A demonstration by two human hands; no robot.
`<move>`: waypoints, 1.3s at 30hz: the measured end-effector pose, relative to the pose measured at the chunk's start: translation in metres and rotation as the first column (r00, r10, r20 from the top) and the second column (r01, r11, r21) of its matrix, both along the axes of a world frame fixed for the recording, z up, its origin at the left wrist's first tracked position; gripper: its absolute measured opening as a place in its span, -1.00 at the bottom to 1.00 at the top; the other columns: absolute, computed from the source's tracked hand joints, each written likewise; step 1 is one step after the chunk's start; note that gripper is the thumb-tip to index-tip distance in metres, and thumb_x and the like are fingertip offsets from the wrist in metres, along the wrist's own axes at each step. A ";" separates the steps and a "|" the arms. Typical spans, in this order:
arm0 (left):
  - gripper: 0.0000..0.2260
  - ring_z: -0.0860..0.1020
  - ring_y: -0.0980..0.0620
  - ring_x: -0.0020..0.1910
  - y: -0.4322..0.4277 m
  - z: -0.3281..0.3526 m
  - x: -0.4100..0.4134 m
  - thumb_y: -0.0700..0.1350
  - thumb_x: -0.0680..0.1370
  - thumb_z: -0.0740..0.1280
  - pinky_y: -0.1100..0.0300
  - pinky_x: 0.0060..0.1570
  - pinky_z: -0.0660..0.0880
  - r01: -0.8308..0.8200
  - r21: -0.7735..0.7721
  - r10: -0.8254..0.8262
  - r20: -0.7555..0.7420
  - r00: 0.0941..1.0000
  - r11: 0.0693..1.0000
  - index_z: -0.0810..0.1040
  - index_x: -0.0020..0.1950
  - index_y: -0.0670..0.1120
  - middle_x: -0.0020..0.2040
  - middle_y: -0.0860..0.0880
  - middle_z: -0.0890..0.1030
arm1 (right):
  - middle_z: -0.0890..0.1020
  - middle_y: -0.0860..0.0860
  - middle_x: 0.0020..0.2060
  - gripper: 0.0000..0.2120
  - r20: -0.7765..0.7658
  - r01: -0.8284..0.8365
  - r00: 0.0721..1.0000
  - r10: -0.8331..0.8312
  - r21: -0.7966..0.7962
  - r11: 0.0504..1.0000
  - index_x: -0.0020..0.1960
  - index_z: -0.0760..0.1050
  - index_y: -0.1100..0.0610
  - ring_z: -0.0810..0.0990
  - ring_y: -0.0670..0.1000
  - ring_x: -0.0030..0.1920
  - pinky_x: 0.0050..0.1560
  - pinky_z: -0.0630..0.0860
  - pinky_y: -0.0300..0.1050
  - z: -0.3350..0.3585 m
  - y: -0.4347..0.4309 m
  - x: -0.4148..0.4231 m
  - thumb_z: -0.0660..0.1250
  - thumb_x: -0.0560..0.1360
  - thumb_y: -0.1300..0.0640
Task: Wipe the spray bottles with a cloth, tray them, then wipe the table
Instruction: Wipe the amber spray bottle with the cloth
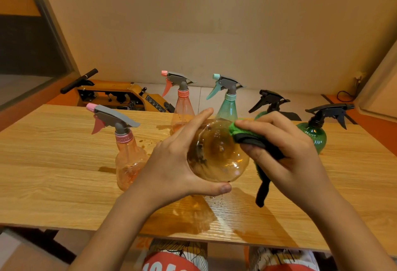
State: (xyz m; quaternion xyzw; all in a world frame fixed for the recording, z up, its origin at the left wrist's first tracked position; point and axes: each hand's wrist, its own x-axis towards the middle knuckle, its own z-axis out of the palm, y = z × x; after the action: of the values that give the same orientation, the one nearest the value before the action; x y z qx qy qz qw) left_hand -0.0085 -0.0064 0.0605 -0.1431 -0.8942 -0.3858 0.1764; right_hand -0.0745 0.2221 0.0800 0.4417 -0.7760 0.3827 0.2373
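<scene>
My left hand [171,163] grips a clear round-bodied bottle [217,152], tipped so its bottom faces me above the wooden table [53,174]. My right hand [285,152] holds a green and black cloth [242,135] pressed against the bottle's right side. Standing on the table are a pink spray bottle [126,154] at the left, a second pink one [181,107] and a teal one [227,103] behind my hands, and two dark green bottles with black triggers [270,103] [315,133] at the right. No tray is in view.
Water drops and a wet sheen lie on the table near its front edge [217,217]. Behind the table sits a yellow machine with a black handle [111,94]. A wall stands at the back, and my knees show below the table edge.
</scene>
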 end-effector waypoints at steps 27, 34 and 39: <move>0.01 0.48 0.16 0.38 -0.007 0.008 -0.002 0.42 0.13 0.54 -0.08 0.35 0.51 -0.070 0.085 0.067 0.036 0.997 0.994 0.16 0.50 0.44 0.40 0.30 0.45 | 0.49 -0.12 0.03 -0.64 0.020 -0.093 0.996 0.091 0.195 0.976 0.36 0.57 -0.01 0.52 -0.12 0.07 -0.01 0.43 -0.30 -0.001 0.021 0.013 0.32 0.58 0.02; 0.03 0.49 0.12 0.38 -0.003 0.009 -0.005 0.42 0.12 0.55 -0.10 0.34 0.52 -0.062 0.139 0.056 0.051 0.997 0.988 0.20 0.52 0.35 0.39 0.24 0.49 | 0.47 -0.11 0.02 -0.64 -0.010 -0.132 0.991 0.137 0.200 0.971 0.36 0.56 0.00 0.52 -0.10 0.04 -0.04 0.44 -0.29 -0.004 0.016 0.017 0.34 0.58 0.03; 0.04 0.50 0.15 0.37 -0.003 0.009 -0.005 0.42 0.13 0.55 -0.09 0.33 0.52 -0.059 0.155 0.051 0.055 0.997 0.986 0.22 0.54 0.30 0.39 0.24 0.50 | 0.49 -0.09 0.05 -0.64 -0.023 -0.137 0.989 0.144 0.194 0.971 0.36 0.56 -0.01 0.52 -0.10 0.06 -0.02 0.44 -0.29 -0.007 0.016 0.016 0.34 0.58 0.01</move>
State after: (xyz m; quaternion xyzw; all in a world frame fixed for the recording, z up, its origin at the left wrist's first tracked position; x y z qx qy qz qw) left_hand -0.0139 -0.0090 0.0694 -0.0945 -0.8690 -0.4532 0.1748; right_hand -0.0589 0.2382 0.0731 0.5234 -0.7715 0.3137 0.1802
